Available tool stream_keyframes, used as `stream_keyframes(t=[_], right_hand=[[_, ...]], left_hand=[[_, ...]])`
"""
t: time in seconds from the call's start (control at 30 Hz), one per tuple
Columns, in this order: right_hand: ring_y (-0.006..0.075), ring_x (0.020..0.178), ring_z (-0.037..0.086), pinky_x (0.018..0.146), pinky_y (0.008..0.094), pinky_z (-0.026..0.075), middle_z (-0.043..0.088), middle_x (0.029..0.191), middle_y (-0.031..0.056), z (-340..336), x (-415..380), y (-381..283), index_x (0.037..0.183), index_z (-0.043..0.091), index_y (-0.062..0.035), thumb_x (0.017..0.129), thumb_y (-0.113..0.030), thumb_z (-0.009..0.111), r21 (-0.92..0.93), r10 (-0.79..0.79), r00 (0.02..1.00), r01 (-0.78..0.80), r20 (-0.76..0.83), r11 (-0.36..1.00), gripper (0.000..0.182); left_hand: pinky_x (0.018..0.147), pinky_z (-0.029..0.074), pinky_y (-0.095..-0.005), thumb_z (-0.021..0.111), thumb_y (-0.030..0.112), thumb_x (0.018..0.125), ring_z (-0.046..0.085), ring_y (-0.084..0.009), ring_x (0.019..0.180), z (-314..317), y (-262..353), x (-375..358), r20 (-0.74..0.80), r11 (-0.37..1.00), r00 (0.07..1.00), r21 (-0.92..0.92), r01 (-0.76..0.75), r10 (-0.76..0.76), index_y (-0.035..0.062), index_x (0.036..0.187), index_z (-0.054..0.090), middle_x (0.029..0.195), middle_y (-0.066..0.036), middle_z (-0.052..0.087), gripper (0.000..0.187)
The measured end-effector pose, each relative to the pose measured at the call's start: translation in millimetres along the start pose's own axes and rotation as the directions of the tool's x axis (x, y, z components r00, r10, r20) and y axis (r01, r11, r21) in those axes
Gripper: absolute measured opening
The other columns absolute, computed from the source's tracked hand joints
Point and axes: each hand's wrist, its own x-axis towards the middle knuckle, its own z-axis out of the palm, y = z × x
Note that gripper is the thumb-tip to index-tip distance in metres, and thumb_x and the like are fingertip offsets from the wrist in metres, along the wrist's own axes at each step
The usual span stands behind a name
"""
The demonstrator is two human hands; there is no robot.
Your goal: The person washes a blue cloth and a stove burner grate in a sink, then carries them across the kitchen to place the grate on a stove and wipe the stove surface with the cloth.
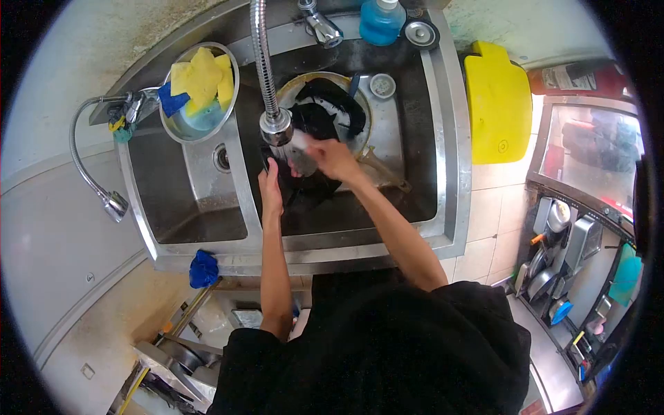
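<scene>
gripping one black dish (304, 183) under one spray faucet (275, 128), left hand (270, 188) and right hand (330, 158) both clasped on it

Commercial kitchen wash station, indicated by a double stainless sink (207, 228) around the hands, a flexible spray faucet (266, 83) directly above them, a bowl of sponges (200, 90) to their left, blue detergent (382, 21) beyond, and racked metal pans (553, 263) far right.

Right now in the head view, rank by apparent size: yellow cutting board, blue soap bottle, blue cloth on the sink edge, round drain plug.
1. Yellow cutting board
2. Blue soap bottle, partly cut off by the frame
3. Blue cloth, close to the bottle, so unsure
4. Drain plug
</scene>
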Motion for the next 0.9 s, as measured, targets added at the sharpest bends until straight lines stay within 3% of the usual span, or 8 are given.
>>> stream_keyframes(t=[0.17, 0.23, 0.27, 0.37, 0.47, 0.73, 0.8, 0.9], right_hand=[[0.0381, 0.07, 0.055, 0.063, 0.0425, 0.045, 0.057, 0.071, 0.0203, 0.4, -15.1, -39.2, 0.091, 0.057, -0.0038, 0.08, -0.021, 0.048, 0.098, 0.191, 0.981, -0.188, -0.031, 0.977, 0.022], [0.0393, 0.074, 0.054, 0.064, 0.0426, 0.044, 0.054, 0.078, 0.0248, 8.6, -3.0, -2.6, 0.099, 0.057, -0.0028, 0.079, -0.021, 0.051, -0.071, 0.252, 0.955, -0.265, -0.154, 0.962, 0.027], [0.0389, 0.074, 0.054, 0.063, 0.0417, 0.044, 0.053, 0.078, 0.0262, 17.2, -4.2, 14.5, 0.093, 0.058, 0.0015, 0.079, -0.019, 0.052, 0.085, 0.222, 0.951, -0.208, -0.217, 0.974, 0.025], [0.0384, 0.074, 0.055, 0.063, 0.041, 0.044, 0.052, 0.077, 0.0279, 8.8, -10.4, -1.5, 0.089, 0.059, 0.0025, 0.079, -0.018, 0.051, 0.127, 0.31, 0.926, -0.288, -0.217, 0.949, 0.024], [0.0392, 0.072, 0.055, 0.063, 0.0443, 0.044, 0.056, 0.07, 0.0249, 3.8, -8.1, -2.4, 0.083, 0.058, 0.0043, 0.08, -0.017, 0.048, 0.064, 0.142, 0.957, -0.13, -0.254, 0.989, 0.024], [0.0395, 0.067, 0.054, 0.06, 0.0434, 0.044, 0.054, 0.069, 0.0254, -4.8, -9.4, -13.7, 0.096, 0.054, 0.006, 0.08, -0.014, 0.047, -0.081, 0.111, 0.977, -0.128, -0.184, 0.988, 0.027], [0.0396, 0.066, 0.054, 0.06, 0.0441, 0.044, 0.054, 0.068, 0.0251, 2.0, -2.2, -7.6, 0.098, 0.053, 0.0061, 0.081, -0.014, 0.046, -0.107, 0.117, 0.973, -0.14, -0.198, 0.984, 0.027], [0.0401, 0.067, 0.054, 0.06, 0.0444, 0.044, 0.054, 0.069, 0.0259, 21.6, 7.8, 14.4, 0.098, 0.055, 0.0035, 0.081, -0.015, 0.046, -0.133, 0.089, 0.959, -0.128, -0.268, 0.983, 0.027]], left_hand=[[0.063, 0.039, -0.0271, 0.038, 0.037, 0.088, 0.05, -0.0151, 0.064, 4.7, -4.8, -9.3, -0.049, 0.998, 0.998, -0.05, 0.036, -0.039, 0.0001, 0.081, 0.052, 0.07, -0.006, 0.053, 0.039], [0.064, 0.039, -0.0274, 0.039, 0.038, 0.087, 0.05, -0.0153, 0.065, 1.1, -11.2, -6.3, 0.002, 0.998, 0.999, -0.047, 0.044, -0.044, 0.0002, 0.082, 0.051, 0.072, -0.006, 0.053, 0.04], [0.063, 0.039, -0.0274, 0.039, 0.038, 0.087, 0.049, -0.0157, 0.065, 0.7, -13.0, -8.0, -0.004, 1.0, 1.0, 0.021, 0.009, -0.009, 0.0003, 0.082, 0.051, 0.072, -0.006, 0.053, 0.04], [0.062, 0.039, -0.0274, 0.039, 0.035, 0.088, 0.049, -0.0155, 0.064, 5.1, -6.4, -8.3, 0.0, 0.999, 0.999, 0.03, -0.032, 0.032, 0.0004, 0.08, 0.051, 0.071, -0.006, 0.052, 0.037], [0.062, 0.039, -0.0275, 0.038, 0.032, 0.088, 0.05, -0.0151, 0.064, 0.0, 0.2, -8.5, 0.031, 0.999, 0.999, -0.024, -0.021, 0.022, 0.0006, 0.08, 0.05, 0.07, -0.006, 0.052, 0.035], [0.064, 0.039, -0.0286, 0.039, 0.035, 0.087, 0.05, -0.0173, 0.064, 0.3, -3.2, -3.5, 0.014, 0.988, 0.999, -0.146, 0.04, -0.038, 0.0, 0.08, 0.05, 0.071, -0.007, 0.052, 0.037], [0.066, 0.038, -0.0278, 0.041, 0.034, 0.087, 0.049, -0.016, 0.066, 3.0, -11.9, -1.3, -0.081, 0.983, 0.987, 0.134, -0.125, 0.137, 0.001, 0.08, 0.051, 0.072, -0.006, 0.052, 0.035], [0.069, 0.036, -0.023, 0.044, 0.03, 0.087, 0.046, -0.0099, 0.072, 13.5, -12.4, -7.2, -0.065, 0.941, 0.978, 0.291, -0.17, 0.197, -0.0033, 0.087, 0.054, 0.078, -0.003, 0.054, 0.034]])
